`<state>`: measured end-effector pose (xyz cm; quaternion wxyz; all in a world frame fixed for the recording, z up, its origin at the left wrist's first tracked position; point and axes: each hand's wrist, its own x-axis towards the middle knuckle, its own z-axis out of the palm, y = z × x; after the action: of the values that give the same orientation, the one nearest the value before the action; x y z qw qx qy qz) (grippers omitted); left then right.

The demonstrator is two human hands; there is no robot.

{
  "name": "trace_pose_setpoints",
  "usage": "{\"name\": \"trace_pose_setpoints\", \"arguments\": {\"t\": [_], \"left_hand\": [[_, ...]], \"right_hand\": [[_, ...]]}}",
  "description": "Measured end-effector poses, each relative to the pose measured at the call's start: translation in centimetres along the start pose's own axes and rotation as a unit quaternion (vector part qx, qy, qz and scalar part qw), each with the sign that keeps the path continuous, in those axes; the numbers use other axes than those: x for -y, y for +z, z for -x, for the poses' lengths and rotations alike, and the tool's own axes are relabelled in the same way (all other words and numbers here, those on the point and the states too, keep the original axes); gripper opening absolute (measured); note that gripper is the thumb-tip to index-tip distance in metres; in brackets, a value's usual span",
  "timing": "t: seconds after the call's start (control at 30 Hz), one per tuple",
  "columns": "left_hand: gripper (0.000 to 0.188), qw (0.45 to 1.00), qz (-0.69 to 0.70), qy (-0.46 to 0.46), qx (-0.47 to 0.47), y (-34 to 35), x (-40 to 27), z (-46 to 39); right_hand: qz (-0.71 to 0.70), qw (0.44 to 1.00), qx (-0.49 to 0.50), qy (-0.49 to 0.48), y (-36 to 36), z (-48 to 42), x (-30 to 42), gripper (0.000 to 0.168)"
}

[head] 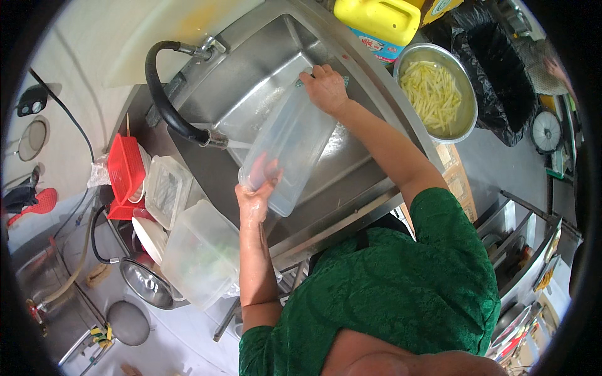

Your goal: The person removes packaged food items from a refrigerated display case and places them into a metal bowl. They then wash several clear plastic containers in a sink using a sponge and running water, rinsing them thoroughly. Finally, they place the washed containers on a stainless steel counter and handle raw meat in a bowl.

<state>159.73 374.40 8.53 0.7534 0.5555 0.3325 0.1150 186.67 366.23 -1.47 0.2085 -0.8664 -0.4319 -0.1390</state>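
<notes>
My left hand (pixel 256 190) grips the near left end of a translucent plastic container (pixel 294 145), tilted over a stainless steel sink (pixel 211 174). Some of its fingers show through the plastic. At the container's far end, my right hand (pixel 324 89) presses what looks like a green scouring pad (pixel 346 82) against the rim; most of the pad is hidden under the palm. A black flexible faucet hose (pixel 157 89) arches in from the left, and water (pixel 239 144) runs from its metal nozzle towards the container.
Left of the sink stand red plastic baskets (pixel 126 164), a clear lidded tub (pixel 168 190) and a larger translucent bin (pixel 202 254). On the right are a yellow jug (pixel 378 21), a steel bowl (pixel 472 101) of cut pale strips in water and a black bin bag (pixel 498 70).
</notes>
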Motion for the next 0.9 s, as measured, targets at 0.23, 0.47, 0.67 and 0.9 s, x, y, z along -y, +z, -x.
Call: {"name": "trace_pose_setpoints", "arguments": {"t": [0.23,0.47,0.67,0.9], "left_hand": [[0.051,0.994,-0.106,-0.009,-0.024,0.8,-0.3,-1.0],[0.025,0.962,-0.266,0.046,-0.049,-1.0,1.0,-3.4],[0.022,0.949,-0.310,0.048,-0.023,-2.7,2.2,-3.8],[0.054,0.997,0.073,0.011,-0.011,-1.0,1.6,-0.3]], "right_hand": [[-0.044,0.994,0.004,-0.104,-1.9,0.3,5.7,0.020],[-0.112,0.969,0.001,-0.221,-8.4,2.5,15.0,0.029],[-0.142,0.961,-0.023,-0.236,-8.3,4.1,16.2,0.028],[-0.155,0.985,0.024,0.070,2.3,-1.0,6.0,0.025]]}}
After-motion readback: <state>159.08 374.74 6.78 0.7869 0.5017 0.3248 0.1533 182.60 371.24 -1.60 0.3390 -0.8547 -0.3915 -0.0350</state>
